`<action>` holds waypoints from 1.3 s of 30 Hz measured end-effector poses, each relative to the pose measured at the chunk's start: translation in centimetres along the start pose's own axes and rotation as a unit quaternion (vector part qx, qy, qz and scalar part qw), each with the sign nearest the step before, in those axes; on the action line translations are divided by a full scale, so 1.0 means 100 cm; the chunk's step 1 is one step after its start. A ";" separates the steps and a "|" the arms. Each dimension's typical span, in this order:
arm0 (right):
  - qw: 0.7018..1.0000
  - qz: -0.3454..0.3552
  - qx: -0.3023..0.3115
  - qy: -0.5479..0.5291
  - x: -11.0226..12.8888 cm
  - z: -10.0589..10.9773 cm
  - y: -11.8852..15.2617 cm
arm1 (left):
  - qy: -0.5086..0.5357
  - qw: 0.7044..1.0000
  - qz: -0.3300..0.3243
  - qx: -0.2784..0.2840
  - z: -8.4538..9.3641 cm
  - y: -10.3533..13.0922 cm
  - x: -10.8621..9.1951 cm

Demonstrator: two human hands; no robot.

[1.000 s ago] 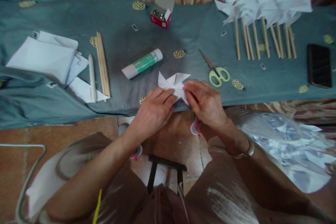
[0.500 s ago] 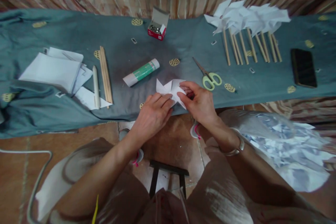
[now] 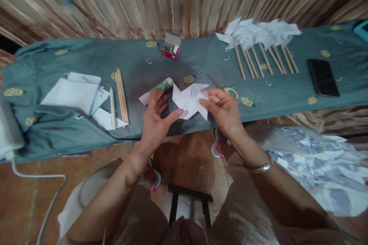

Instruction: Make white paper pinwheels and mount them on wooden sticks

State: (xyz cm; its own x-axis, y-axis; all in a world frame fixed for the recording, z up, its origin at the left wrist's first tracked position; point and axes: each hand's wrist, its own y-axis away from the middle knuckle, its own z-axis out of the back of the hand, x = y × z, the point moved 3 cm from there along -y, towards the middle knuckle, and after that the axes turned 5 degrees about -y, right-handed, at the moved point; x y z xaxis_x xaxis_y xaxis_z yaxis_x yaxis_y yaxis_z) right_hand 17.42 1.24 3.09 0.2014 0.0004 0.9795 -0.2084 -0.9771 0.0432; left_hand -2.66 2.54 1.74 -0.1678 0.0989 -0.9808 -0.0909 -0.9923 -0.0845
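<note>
Between my hands is a white paper pinwheel (image 3: 190,100), its pointed blades spread out. My right hand (image 3: 225,111) pinches its right side between thumb and fingers. My left hand (image 3: 156,118) is open, fingers spread apart, with the thumb tip at the pinwheel's lower left edge. Behind the left fingers lies a glue stick (image 3: 165,84) with a green label, partly covered. Scissors (image 3: 230,92) with light green handles lie just beyond my right hand, which hides part of them.
Finished pinwheels (image 3: 258,34) on wooden sticks lie at the back right, near a black phone (image 3: 323,77). A red box (image 3: 170,49) of small metal pieces stands at the back. Left are paper sheets (image 3: 71,93), a white pen-like stick (image 3: 112,109) and bare wooden sticks (image 3: 122,95).
My left hand has let go of the pinwheel's folded middle, spread its fingers and shifted left. The pinwheel now faces up, still in my right hand. The camera view has tilted upward.
</note>
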 end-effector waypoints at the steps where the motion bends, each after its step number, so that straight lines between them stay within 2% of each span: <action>1: 1.000 -0.001 0.002 -0.006 0.003 -0.001 0.000 | 0.052 0.998 0.039 0.008 -0.003 -0.001 0.000; 6: 1.000 -0.007 0.019 -0.021 0.011 -0.007 0.005 | 0.211 0.960 0.168 0.072 -0.019 0.001 -0.015; 8: 0.999 -0.011 0.026 -0.023 0.011 -0.009 0.006 | 0.247 0.946 0.197 0.074 -0.023 0.002 -0.019; 11: 0.999 -0.013 0.035 -0.017 0.010 -0.012 0.008 | 0.257 0.939 0.218 0.059 -0.028 0.003 -0.018; 17: 0.999 -0.008 0.046 0.004 0.011 -0.015 0.011 | 0.219 0.951 0.217 0.014 -0.028 0.003 -0.013; 22: 0.998 0.003 0.051 0.041 0.010 -0.017 0.013 | 0.202 0.955 0.213 0.039 -0.025 0.003 -0.013; 39: 0.998 0.005 0.039 0.049 0.007 -0.013 0.012 | 0.205 0.957 0.202 0.038 -0.025 -0.001 -0.010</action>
State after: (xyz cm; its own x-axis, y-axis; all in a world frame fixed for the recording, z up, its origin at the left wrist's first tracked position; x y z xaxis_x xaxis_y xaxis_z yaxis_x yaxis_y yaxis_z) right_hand 16.05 0.38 4.10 0.1047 0.0083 0.9945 -0.1333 -0.9908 0.0223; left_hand 0.03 2.33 2.33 0.1927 -0.3439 -0.9190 -0.1732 -0.9338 0.3132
